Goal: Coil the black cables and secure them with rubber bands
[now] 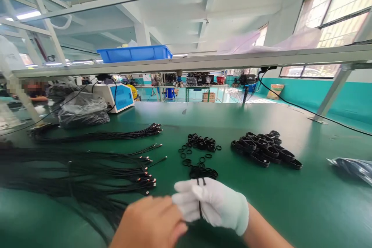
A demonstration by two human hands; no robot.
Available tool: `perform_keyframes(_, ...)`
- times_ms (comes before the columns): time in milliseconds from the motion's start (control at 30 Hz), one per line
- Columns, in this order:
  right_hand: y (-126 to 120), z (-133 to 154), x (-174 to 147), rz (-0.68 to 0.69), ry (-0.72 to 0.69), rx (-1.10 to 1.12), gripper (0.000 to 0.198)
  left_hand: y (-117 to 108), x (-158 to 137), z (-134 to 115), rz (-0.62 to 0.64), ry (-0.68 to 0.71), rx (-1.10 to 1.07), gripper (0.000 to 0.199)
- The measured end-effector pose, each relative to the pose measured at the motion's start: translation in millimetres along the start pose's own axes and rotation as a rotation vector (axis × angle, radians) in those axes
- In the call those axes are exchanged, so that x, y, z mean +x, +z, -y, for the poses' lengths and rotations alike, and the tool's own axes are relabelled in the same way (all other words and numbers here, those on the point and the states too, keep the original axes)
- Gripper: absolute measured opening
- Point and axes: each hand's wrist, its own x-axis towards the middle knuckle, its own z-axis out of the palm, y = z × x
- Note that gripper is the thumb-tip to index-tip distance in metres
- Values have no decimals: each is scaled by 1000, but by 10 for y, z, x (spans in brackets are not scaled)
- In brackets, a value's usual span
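My right hand (213, 203), in a white glove, is low in the middle of the view. A thin black cable (200, 209) loops around its fingers, with the thumb pressed over it. My bare left hand (152, 219) is close against the gloved fingertips, blurred, with its fingers curled; what lies inside them is hidden. Just beyond the glove is a pile of small black rings (203, 171), and farther back another heap of black rings (202, 142). Loose black cables (124, 170) with metal plugs spread over the table on the left.
Coiled black cables (264, 149) are stacked on the green table (290, 201) at right. A clear plastic bag (353, 168) lies at the right edge. At back left are a blue-and-white machine (117, 97) and a bagged bundle (84, 108). A shelf (203, 62) carrying a blue tray (135, 53) spans overhead.
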Motion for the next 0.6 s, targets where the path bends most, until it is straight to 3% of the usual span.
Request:
perform_keyframes(67,56,-96,-26,114,169,-26,50,-191,189,123,64,-181,-197,14)
perform_keyframes(133,94,-178,-42,164,247,0,53,-224,326,227,125,-296,-389,12)
perform_keyframes(300,155,-228,-19,127,156,67,46,190,291,324,141,-299,-718,26)
perform_keyframes(400,210,-111,17,94,6,219,36,475,78,344,112,-318,-594,34)
perform_keyframes(500,233,42,41,98,-134,308,35,678,-136,321,66,-342,-217,32)
perform_keyframes(600,188,120,53,36,-221,272,32,797,-262,170,31,-197,72,29)
